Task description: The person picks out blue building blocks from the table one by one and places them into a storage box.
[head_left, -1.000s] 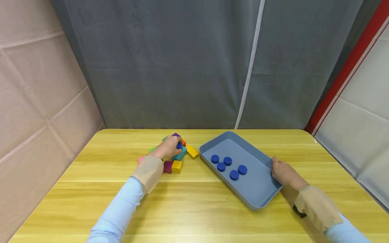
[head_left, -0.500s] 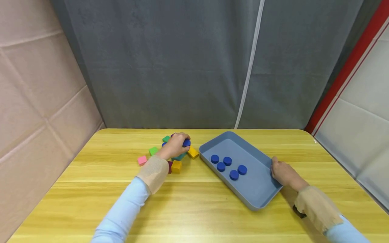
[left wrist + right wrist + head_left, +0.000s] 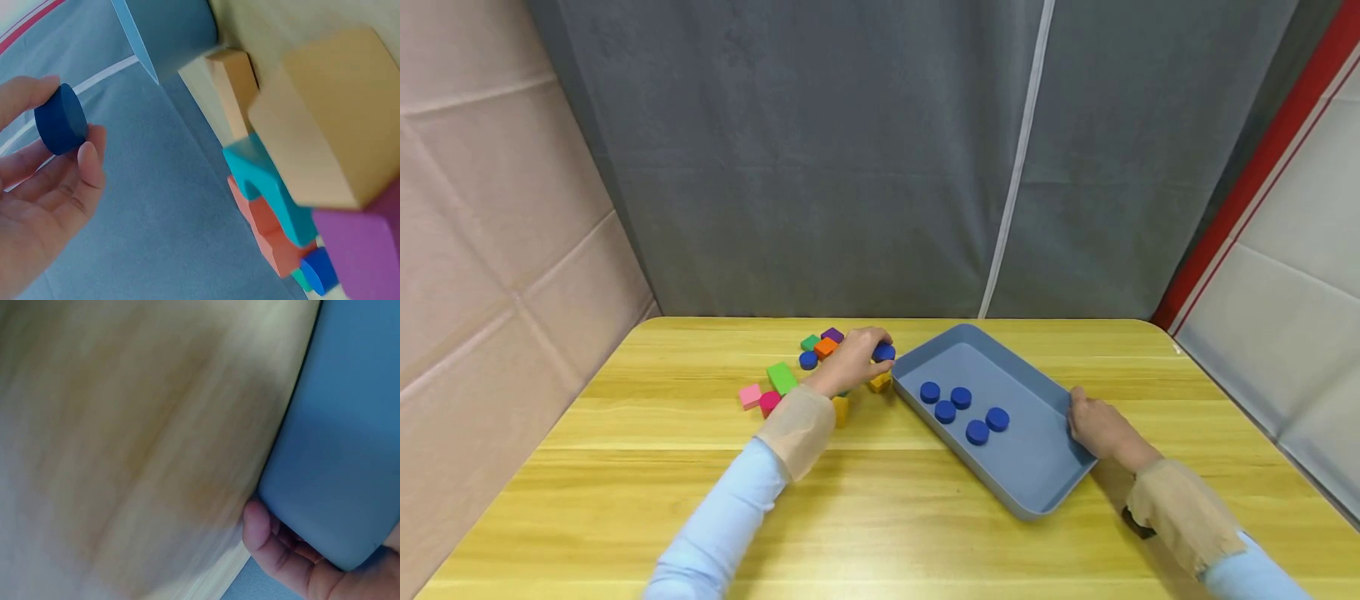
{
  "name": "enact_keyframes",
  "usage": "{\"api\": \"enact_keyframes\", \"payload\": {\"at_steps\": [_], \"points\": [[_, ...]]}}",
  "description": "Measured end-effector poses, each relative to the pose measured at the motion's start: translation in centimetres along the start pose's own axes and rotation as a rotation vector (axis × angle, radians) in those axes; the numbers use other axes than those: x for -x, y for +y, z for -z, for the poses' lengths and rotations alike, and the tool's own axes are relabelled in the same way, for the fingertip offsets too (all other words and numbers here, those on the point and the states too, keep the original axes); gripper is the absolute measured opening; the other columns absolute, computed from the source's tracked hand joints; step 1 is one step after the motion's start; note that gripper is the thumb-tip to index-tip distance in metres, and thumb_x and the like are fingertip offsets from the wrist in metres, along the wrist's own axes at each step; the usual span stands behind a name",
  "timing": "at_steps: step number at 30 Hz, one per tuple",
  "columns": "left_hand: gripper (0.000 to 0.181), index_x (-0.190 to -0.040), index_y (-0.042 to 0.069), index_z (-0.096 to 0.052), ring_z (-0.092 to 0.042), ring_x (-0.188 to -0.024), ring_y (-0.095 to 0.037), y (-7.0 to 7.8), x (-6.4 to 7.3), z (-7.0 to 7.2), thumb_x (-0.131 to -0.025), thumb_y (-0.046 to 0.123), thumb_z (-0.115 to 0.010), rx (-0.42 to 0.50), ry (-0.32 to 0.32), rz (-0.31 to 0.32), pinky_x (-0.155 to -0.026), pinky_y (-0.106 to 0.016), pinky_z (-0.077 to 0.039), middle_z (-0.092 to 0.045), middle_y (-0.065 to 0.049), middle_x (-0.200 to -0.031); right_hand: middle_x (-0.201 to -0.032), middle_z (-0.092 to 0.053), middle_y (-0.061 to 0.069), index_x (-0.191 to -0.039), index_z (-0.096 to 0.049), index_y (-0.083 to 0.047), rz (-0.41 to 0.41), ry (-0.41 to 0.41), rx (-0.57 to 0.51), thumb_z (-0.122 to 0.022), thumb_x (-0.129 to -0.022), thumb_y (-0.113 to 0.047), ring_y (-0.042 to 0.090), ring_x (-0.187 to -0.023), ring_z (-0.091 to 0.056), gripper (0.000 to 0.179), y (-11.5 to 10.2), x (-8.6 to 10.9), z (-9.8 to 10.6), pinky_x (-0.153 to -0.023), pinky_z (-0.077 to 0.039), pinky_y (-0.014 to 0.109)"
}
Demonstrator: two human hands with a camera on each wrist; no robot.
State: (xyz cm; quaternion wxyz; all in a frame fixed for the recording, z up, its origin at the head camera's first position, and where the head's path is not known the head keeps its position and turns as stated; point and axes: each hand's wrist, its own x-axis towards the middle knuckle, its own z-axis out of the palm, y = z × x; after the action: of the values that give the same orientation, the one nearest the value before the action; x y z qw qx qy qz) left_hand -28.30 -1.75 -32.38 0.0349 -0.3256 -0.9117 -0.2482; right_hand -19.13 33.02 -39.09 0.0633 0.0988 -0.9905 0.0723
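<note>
Between the thumb and fingertips of my left hand [image 3: 852, 360] is a blue round block [image 3: 883, 353], raised beside the tray's left corner. The left wrist view shows this blue disc [image 3: 61, 120] pinched on edge. Several similar blue discs [image 3: 945, 412] lie flat in the left half of a shallow grey-blue tray [image 3: 1037, 475]. My right hand [image 3: 1103, 427] grips the tray's right end; in the right wrist view its fingers [image 3: 275, 547] curl against the tray's outer wall [image 3: 319, 531]. Another blue disc [image 3: 808, 360] sits on the table among the loose blocks.
Loose blocks lie left of the tray: orange [image 3: 826, 347], purple [image 3: 832, 334], light green [image 3: 782, 378], pink [image 3: 750, 396] and crimson [image 3: 769, 403]. A yellow block [image 3: 880, 382] is close to the tray's left corner. A teal arched block [image 3: 275, 190] is mostly hidden in the head view.
My left hand has moved right, away from the block pile towards the tray, carrying the blue disc. The orange block and a second blue disc have come into view. My right hand and the tray stay put.
</note>
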Motion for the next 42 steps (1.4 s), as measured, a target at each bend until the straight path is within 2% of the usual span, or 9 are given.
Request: {"api": "enact_keyframes", "payload": {"at_steps": [4, 11, 19, 22, 29, 34, 42], "points": [[0.033, -0.108, -0.003, -0.057, -0.056, -0.092, -0.025, 0.5, -0.4, -0.5, -0.082, 0.015, -0.064, 0.009, -0.010, -0.012, -0.083, -0.032, -0.047, -0.060, -0.014, -0.104, -0.056, -0.042, 0.009, -0.083, -0.034, 0.006, -0.002, -0.009, 0.001, -0.041, -0.087, 0.000, 0.019, -0.047, -0.045, 0.010, 0.0, 0.0, 0.0, -0.041, -0.038, 0.031], [0.031, -0.105, -0.004, -0.058, -0.057, -0.089, -0.024, 1.7, -0.9, -1.3, -0.082, 0.016, -0.064, 0.018, 0.021, -0.093, -0.081, -0.032, -0.048, -0.059, -0.015, -0.101, -0.057, -0.043, 0.010, -0.084, -0.034, 0.006, -0.011, -0.013, -0.005, -0.041, -0.087, 0.000, 0.020, -0.048, -0.046, 0.010, 0.0, 0.1, 0.1, -0.042, -0.038, 0.031], [0.032, -0.104, -0.006, -0.058, -0.056, -0.089, -0.024, 2.9, -1.4, -2.1, -0.082, 0.016, -0.064, 0.027, 0.025, -0.145, -0.080, -0.031, -0.048, -0.059, -0.015, -0.100, -0.057, -0.043, 0.010, -0.084, -0.035, 0.006, -0.021, -0.026, -0.014, -0.041, -0.087, 0.000, 0.019, -0.048, -0.046, 0.010, -0.2, 0.1, 0.2, -0.042, -0.038, 0.031], [0.032, -0.105, -0.005, -0.058, -0.056, -0.090, -0.023, 3.4, -1.6, -2.6, -0.082, 0.018, -0.064, 0.018, 0.012, -0.137, -0.081, -0.030, -0.048, -0.059, -0.015, -0.101, -0.057, -0.043, 0.010, -0.083, -0.035, 0.006, -0.018, -0.021, -0.015, -0.042, -0.087, 0.000, 0.019, -0.048, -0.046, 0.010, -0.2, 0.1, 0.2, -0.042, -0.038, 0.030], [0.036, -0.111, -0.002, -0.056, -0.055, -0.095, -0.021, 4.6, -1.8, -3.7, -0.084, 0.022, -0.062, 0.017, -0.071, -0.080, -0.086, -0.028, -0.045, -0.058, -0.013, -0.107, -0.057, -0.044, 0.011, -0.084, -0.035, 0.007, -0.025, -0.016, -0.013, -0.042, -0.087, 0.000, 0.020, -0.049, -0.047, 0.010, -0.2, 0.1, 0.2, -0.042, -0.039, 0.032], [0.037, -0.112, -0.001, -0.057, -0.055, -0.095, -0.020, 5.6, -2.0, -4.3, -0.084, 0.022, -0.062, 0.015, -0.083, -0.105, -0.086, -0.026, -0.045, -0.059, -0.011, -0.106, -0.058, -0.043, 0.010, -0.085, -0.035, 0.007, -0.032, -0.030, -0.011, -0.041, -0.087, 0.000, 0.020, -0.048, -0.047, 0.009, -0.1, 0.1, 0.2, -0.042, -0.039, 0.030], [0.034, -0.110, -0.001, -0.057, -0.055, -0.096, -0.019, 7.0, -2.5, -5.3, -0.084, 0.020, -0.062, 0.031, -0.081, -0.178, -0.086, -0.023, -0.044, -0.060, -0.011, -0.105, -0.057, -0.043, 0.010, -0.085, -0.035, 0.006, -0.042, -0.032, -0.010, -0.042, -0.087, 0.000, 0.020, -0.048, -0.046, 0.010, -0.2, 0.2, 0.3, -0.042, -0.038, 0.030]]}}
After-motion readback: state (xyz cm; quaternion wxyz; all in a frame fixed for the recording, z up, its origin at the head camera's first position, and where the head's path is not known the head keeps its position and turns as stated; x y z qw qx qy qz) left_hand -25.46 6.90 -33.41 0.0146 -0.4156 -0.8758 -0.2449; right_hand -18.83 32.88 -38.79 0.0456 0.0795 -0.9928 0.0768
